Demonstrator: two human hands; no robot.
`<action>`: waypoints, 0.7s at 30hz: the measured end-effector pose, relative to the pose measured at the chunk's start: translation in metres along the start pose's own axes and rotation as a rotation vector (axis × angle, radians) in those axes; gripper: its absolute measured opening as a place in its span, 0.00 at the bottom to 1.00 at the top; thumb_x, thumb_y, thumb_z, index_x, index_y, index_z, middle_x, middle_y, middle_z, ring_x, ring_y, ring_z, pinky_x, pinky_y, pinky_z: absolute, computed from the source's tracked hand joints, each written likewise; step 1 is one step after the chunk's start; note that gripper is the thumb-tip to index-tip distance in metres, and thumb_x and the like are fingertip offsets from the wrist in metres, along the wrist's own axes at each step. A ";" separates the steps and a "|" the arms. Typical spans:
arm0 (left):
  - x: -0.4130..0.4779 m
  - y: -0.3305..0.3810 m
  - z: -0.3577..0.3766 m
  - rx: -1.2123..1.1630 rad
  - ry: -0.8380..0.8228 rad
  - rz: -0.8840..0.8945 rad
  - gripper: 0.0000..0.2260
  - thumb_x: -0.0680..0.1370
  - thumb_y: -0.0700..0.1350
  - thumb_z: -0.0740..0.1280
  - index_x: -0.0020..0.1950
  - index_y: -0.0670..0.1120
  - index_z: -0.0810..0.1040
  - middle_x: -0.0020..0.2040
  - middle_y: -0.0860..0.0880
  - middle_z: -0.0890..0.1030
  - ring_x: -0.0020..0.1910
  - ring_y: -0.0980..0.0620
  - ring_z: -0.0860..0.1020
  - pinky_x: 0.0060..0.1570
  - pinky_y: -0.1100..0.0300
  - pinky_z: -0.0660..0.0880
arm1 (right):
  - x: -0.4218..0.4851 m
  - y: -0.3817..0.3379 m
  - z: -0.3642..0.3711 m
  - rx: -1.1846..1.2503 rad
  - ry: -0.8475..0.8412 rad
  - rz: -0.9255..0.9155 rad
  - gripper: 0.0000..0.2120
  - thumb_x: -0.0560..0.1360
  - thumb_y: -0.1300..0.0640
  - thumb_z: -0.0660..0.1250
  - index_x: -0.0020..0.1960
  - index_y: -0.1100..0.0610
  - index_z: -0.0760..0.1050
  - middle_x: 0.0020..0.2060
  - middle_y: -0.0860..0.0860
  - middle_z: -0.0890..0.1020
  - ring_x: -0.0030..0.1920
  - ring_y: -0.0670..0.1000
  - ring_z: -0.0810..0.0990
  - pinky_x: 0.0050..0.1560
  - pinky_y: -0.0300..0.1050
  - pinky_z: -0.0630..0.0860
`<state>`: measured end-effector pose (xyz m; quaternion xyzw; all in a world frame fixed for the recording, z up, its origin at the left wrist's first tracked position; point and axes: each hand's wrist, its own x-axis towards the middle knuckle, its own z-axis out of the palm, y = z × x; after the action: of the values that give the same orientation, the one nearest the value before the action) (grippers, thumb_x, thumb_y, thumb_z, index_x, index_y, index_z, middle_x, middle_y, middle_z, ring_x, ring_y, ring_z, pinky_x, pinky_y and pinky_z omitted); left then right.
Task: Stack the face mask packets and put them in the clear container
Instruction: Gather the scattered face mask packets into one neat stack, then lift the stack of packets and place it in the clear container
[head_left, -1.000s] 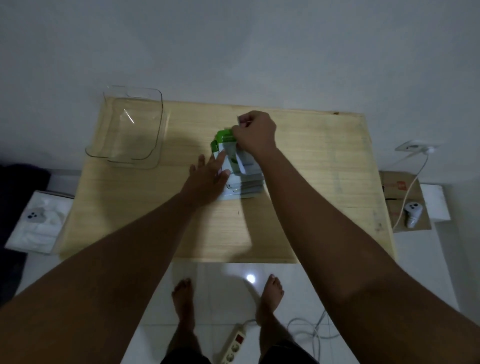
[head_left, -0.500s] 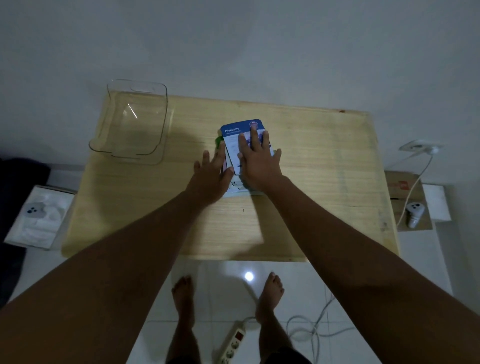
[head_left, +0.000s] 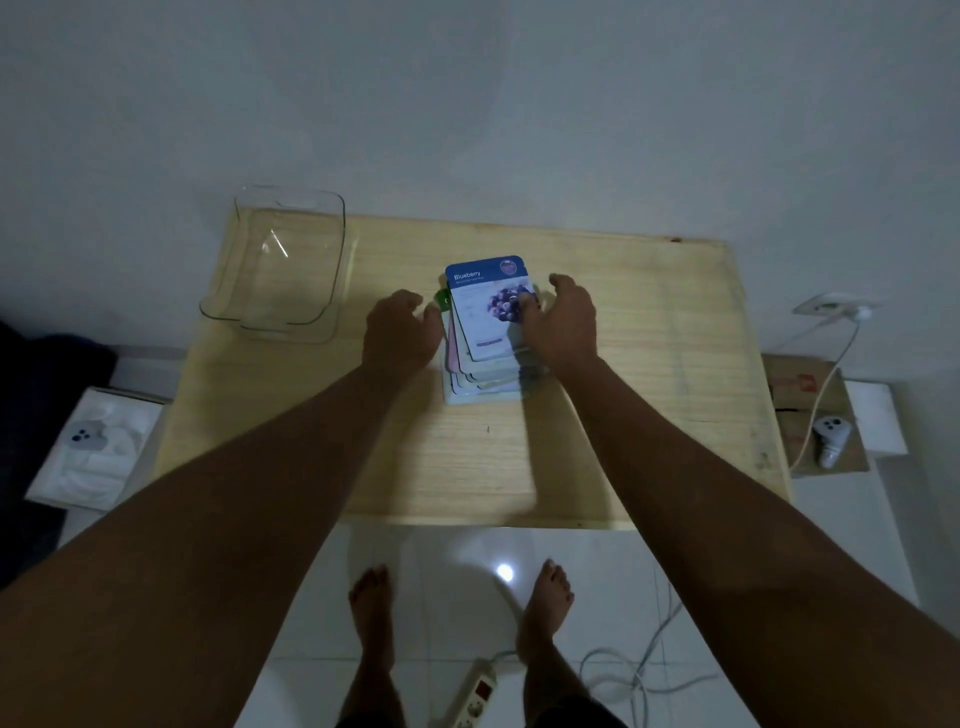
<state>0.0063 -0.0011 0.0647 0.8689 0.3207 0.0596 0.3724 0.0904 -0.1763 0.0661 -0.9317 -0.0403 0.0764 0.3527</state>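
Observation:
A loose stack of face mask packets (head_left: 485, 358) lies in the middle of the wooden table (head_left: 623, 415), fanned slightly, with a blue and white "Blueberry" packet (head_left: 488, 306) on top. My left hand (head_left: 400, 330) cups the stack's left edge, fingers curled against it. My right hand (head_left: 563, 322) presses the right edge, thumb resting on the top packet. The clear container (head_left: 283, 265) stands empty at the table's far left corner, a hand's width from the stack.
A white box with a grey controller (head_left: 96, 447) lies on the floor left of the table. A cardboard box (head_left: 810, 410) with another controller and a cable sits at the right. A power strip (head_left: 475, 696) lies by my feet.
My right hand has slid off the top of the Blueberry packet to the stack's right side. My left hand has curled in against the left edge. The stack stays on the table.

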 end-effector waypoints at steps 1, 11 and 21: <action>0.004 0.004 -0.001 -0.018 -0.041 -0.134 0.22 0.76 0.54 0.64 0.56 0.36 0.79 0.54 0.39 0.82 0.53 0.41 0.80 0.55 0.54 0.75 | 0.002 0.000 -0.003 -0.010 -0.057 0.062 0.26 0.77 0.47 0.67 0.68 0.63 0.70 0.62 0.61 0.78 0.63 0.60 0.76 0.62 0.48 0.71; 0.007 0.034 0.020 -0.283 -0.369 -0.447 0.22 0.73 0.51 0.73 0.58 0.36 0.76 0.49 0.42 0.80 0.50 0.43 0.82 0.45 0.54 0.78 | 0.004 -0.005 0.005 -0.012 -0.266 0.201 0.30 0.70 0.44 0.74 0.63 0.62 0.73 0.58 0.55 0.80 0.60 0.54 0.79 0.56 0.38 0.71; 0.008 0.026 0.029 -0.403 -0.414 -0.534 0.20 0.74 0.45 0.73 0.63 0.38 0.74 0.61 0.40 0.79 0.53 0.43 0.79 0.47 0.53 0.74 | 0.012 0.005 0.008 0.274 -0.391 0.371 0.26 0.65 0.50 0.81 0.53 0.59 0.72 0.45 0.51 0.79 0.49 0.51 0.80 0.53 0.46 0.81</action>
<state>0.0360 -0.0281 0.0606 0.6579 0.4355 -0.1542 0.5948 0.1013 -0.1732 0.0549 -0.8346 0.0740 0.3222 0.4407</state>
